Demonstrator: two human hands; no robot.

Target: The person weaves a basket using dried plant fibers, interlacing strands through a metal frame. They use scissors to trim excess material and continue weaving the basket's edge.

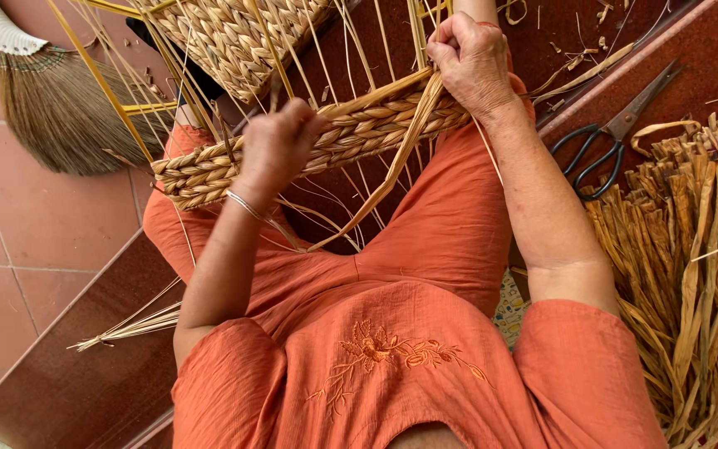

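Across my lap lies the half-woven basket, light and springy, its braided rim firm enough to grip. My left hand is closed on that rim, while my right hand pinches a flat dry straw strand. It looks pliable but likely to split if kinked.

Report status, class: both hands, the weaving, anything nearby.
Left hand closed on woven band. Right hand gripping flat strand at the band's edge. Scissors and dried strips lie aside.

Soft even daylight, sharp focus, faint shadows.
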